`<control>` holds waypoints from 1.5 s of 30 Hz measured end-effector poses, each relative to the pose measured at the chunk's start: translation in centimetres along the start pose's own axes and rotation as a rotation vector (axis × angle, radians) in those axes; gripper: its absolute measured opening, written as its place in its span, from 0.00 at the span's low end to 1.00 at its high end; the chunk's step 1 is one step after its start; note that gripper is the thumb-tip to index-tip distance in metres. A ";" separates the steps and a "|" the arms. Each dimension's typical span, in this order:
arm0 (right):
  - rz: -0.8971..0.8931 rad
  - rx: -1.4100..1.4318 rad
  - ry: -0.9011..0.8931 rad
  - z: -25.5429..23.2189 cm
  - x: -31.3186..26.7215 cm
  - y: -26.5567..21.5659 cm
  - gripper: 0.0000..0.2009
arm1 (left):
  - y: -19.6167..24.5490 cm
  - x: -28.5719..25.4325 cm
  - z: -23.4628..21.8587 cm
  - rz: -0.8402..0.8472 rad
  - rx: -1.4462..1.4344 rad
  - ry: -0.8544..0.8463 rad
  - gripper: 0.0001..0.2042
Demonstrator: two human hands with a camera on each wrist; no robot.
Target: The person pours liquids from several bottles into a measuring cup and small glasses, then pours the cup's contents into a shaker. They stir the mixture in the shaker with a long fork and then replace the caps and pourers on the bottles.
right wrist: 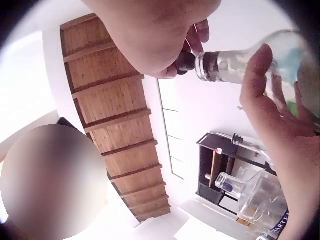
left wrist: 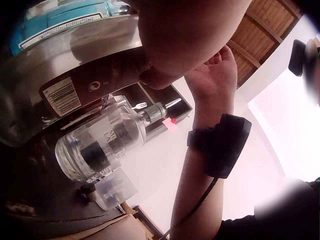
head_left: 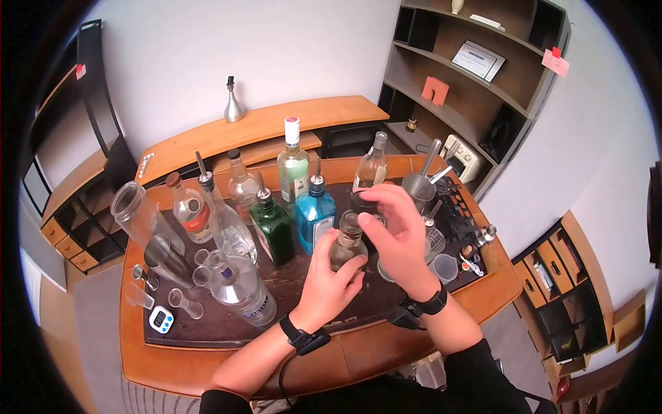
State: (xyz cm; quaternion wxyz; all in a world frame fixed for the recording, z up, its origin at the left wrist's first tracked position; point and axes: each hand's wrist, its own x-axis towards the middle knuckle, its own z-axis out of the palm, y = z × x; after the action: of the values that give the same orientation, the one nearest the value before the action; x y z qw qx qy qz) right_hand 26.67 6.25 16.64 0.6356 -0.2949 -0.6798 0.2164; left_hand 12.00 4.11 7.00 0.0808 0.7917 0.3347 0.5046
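Note:
A clear glass bottle (right wrist: 232, 65) with a brown label (left wrist: 107, 80) is held by my left hand (head_left: 332, 283), the fingers and thumb curled round its upper body. My right hand (head_left: 396, 238) pinches a dark stopper (right wrist: 186, 61) right at the bottle's mouth. In the head view, that stopper (head_left: 363, 201) shows beside and above the glass neck. Close to the left hand stands a blue bottle (head_left: 315, 219) with a metal pourer. Behind the right hand is another clear bottle (head_left: 371, 160). Both hands hide much of the held bottle's body in the head view.
Left of the hands stand a clear bottle (head_left: 241, 290), a green bottle (head_left: 272, 231), a metal shaker tin (head_left: 167, 261), small glasses and a timer (head_left: 161, 319). Rightward are a mixing tin (head_left: 418, 190) with tools and a plastic cup (head_left: 443, 269). The table's leather edge (head_left: 365, 355) runs in front.

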 end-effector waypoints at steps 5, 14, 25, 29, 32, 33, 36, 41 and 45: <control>-0.007 -0.186 -0.073 -0.2 -0.6 0.7 0.13 | 0.0 0.0 0.0 0.023 0.024 -0.002 0.21; -0.043 -0.225 -0.143 -0.3 -0.9 1.1 0.13 | 0.2 0.3 -0.4 0.038 0.024 0.006 0.21; 0.096 0.224 0.108 -0.9 1.9 -2.5 0.17 | -0.3 -0.1 -0.1 0.044 0.028 -0.004 0.24; 0.057 0.208 0.057 -1.5 3.1 -2.8 0.15 | -0.3 -0.2 0.0 0.045 0.028 -0.015 0.24; 0.163 0.118 -0.047 -1.1 1.7 -0.8 0.13 | 0.2 0.2 -0.3 0.038 0.015 0.013 0.22; 0.171 0.123 -0.070 -0.8 1.1 -0.3 0.13 | 0.1 0.1 -0.3 0.036 0.016 0.014 0.22; 0.166 0.089 -0.113 -0.3 0.3 0.2 0.13 | 0.1 0.1 -0.3 0.043 0.032 0.007 0.22; 0.006 -0.192 -0.169 -1.1 -0.4 0.8 0.14 | 0.2 0.2 -0.4 0.042 0.035 -0.005 0.22; -0.064 -0.284 -0.173 -0.8 -1.5 0.8 0.19 | 0.2 0.2 -0.4 0.044 0.040 -0.003 0.23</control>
State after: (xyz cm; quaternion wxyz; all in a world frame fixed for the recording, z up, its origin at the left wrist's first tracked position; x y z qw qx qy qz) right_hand 27.61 5.73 15.12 0.5333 -0.3405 -0.7647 0.1222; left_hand 11.82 3.99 7.37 0.0542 0.8011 0.3272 0.4983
